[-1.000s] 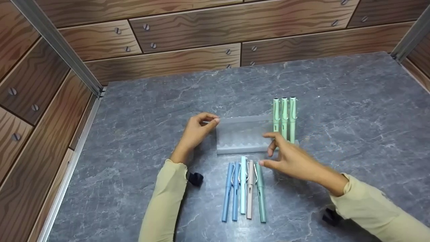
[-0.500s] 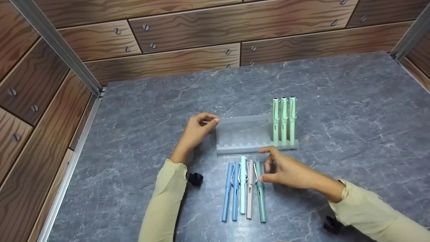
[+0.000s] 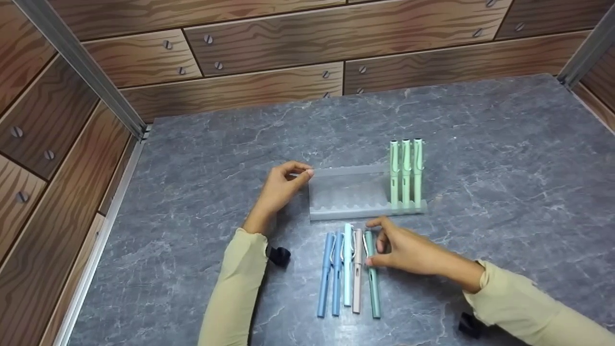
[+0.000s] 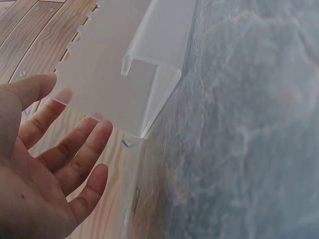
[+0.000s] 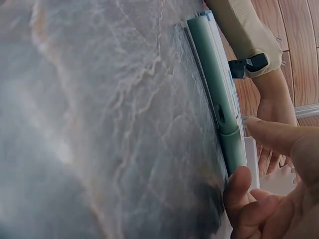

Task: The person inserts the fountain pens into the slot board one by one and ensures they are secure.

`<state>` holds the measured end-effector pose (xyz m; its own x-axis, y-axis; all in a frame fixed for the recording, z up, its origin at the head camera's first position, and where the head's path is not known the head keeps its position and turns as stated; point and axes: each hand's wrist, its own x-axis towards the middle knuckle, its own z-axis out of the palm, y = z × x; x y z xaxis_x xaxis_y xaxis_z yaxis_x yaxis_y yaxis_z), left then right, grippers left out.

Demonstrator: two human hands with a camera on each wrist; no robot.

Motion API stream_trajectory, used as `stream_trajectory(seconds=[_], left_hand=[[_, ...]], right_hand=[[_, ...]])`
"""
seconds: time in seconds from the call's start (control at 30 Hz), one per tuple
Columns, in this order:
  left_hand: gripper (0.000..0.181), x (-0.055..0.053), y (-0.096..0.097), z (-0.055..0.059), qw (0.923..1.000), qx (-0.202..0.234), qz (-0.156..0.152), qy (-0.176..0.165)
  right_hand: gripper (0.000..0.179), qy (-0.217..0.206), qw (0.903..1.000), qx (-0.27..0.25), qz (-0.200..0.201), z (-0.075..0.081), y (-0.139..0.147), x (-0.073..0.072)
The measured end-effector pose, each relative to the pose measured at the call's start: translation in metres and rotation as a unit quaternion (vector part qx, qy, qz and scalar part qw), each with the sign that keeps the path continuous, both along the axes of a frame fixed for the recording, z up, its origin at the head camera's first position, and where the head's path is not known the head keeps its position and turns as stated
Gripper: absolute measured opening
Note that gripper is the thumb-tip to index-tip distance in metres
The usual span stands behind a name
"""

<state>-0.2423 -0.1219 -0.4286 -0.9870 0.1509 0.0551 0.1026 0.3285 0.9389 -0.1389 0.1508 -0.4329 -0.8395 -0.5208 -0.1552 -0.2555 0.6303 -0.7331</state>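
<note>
My left hand (image 3: pixel 283 187) pinches the upper left corner of a frosted clear pen rack (image 3: pixel 350 211), thumb on one face and fingertips behind the panel (image 4: pixel 114 59) in the left wrist view. Three light green pens (image 3: pixel 406 178) stand side by side in the notches at its right end. Before the rack lie two blue pens (image 3: pixel 332 274), a pale aqua pen (image 3: pixel 347 264), a greyish-pink pen (image 3: pixel 357 271) and a dark green pen (image 3: pixel 374 283). My right hand (image 3: pixel 408 247) is at the dark green pen, thumb and fingers apart around its cap end, not closed on it.
Everything sits on a grey marbled tabletop (image 3: pixel 216 158). Wood-patterned panels (image 3: pixel 269 43) rise behind and at the sides, with a metal post (image 3: pixel 86 67) at the left corner. A black wrist mount (image 3: pixel 279 256) is strapped to the left sleeve.
My right hand has moved down from the light green pens to the dark green pen's cap end. My left hand has stayed at the rack corner, and the pens have not moved.
</note>
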Motion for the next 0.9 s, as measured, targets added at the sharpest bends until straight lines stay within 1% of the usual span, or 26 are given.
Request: stream_trajectory(seconds=[0.4, 0.63, 0.73, 0.9], left_hand=[[0.021, 0.0010, 0.0007, 0.0002, 1.0000, 0.008, 0.005, 0.001], [0.021, 0.0007, 0.0005, -0.0004, 1.0000, 0.008, 0.005, -0.001], [0.021, 0.0004, 0.0001, -0.0005, 1.0000, 0.006, 0.002, 0.005], [0.022, 0.0004, -0.0008, -0.0008, 1.0000, 0.006, -0.003, 0.006]], right_hand=[[0.075, 0.010, 0.9991, 0.040, -0.013, -0.0001, -0.0064, 0.0014], [0.076, 0.007, 0.9984, 0.055, -0.014, 0.0002, -0.0073, 0.0006], [0.076, 0.011, 0.9982, 0.057, -0.015, -0.0002, -0.0073, 0.0000], [0.071, 0.012, 0.9991, 0.038, -0.016, -0.0025, -0.0063, 0.0000]])
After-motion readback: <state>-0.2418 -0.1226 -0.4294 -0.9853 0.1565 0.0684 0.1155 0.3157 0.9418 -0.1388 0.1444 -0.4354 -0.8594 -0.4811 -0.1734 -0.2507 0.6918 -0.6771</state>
